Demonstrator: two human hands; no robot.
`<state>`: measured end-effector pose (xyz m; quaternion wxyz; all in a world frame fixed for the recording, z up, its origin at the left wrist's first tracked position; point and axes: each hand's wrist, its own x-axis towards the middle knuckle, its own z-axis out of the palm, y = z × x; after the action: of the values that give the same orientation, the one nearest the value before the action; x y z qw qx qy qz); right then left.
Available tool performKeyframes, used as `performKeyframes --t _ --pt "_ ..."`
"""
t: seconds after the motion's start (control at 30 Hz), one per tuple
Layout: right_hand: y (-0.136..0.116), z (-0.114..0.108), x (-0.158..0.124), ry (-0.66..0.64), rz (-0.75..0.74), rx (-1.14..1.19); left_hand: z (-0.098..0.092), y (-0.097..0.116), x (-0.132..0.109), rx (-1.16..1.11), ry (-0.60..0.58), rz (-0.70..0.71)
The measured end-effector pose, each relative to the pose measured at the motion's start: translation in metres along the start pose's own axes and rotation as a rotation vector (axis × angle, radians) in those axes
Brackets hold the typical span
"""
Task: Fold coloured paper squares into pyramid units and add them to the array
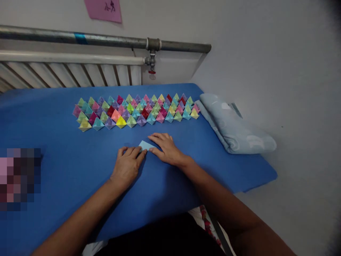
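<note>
A small piece of light blue origami paper (146,145), folded to a pointed shape, lies flat on the blue-covered surface between my two hands. My left hand (128,163) holds its left side, with the thumb at the lower edge and bent fingertips on the paper. From the other side my right hand (166,149) steadies the right corner, its thumb on the paper and its fingers reaching past the top edge. Beyond both hands stand several rows of folded paper pieces (121,122) with pointed tops, in many colours.
The surface has a blue cover (66,170). A folded pale blue blanket (234,124) lies at the right by the wall. Behind are a white radiator (87,74), a metal pipe (112,41) with a red-handled valve (152,72), and a pink note (103,10). A blurred patch covers something at far left.
</note>
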<state>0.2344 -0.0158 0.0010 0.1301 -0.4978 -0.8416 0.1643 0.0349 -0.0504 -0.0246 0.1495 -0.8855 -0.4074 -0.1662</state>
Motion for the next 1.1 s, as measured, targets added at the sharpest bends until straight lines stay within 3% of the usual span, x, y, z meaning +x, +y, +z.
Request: performKeyframes --t 0.2,0.43,0.63,0.77,0.87,1.0,1.1 --pt "-0.010 0.010 -0.028 -0.039 -0.071 -0.109 0.003 -0.003 -0.004 -0.003 -0.019 -0.021" --pt "-0.010 0.007 -0.029 -0.100 -0.040 -0.169 0.000 -0.009 -0.021 -0.019 -0.048 -0.005" --pt "-0.011 0.008 -0.029 -0.085 -0.050 -0.150 -0.009 -0.014 -0.033 -0.030 -0.046 -0.092" --pt "-0.011 0.010 -0.028 -0.069 -0.058 -0.151 -0.018 -0.013 -0.017 -0.081 0.000 -0.146" --pt "-0.011 0.010 -0.028 -0.058 -0.056 -0.168 -0.024 -0.009 0.005 -0.133 0.008 -0.075" --pt "-0.011 0.010 -0.027 -0.059 -0.058 -0.157 -0.024 -0.005 0.022 -0.148 -0.076 0.005" --pt "-0.010 0.011 -0.026 -0.050 -0.050 -0.124 -0.012 -0.010 0.022 -0.194 -0.140 -0.018"
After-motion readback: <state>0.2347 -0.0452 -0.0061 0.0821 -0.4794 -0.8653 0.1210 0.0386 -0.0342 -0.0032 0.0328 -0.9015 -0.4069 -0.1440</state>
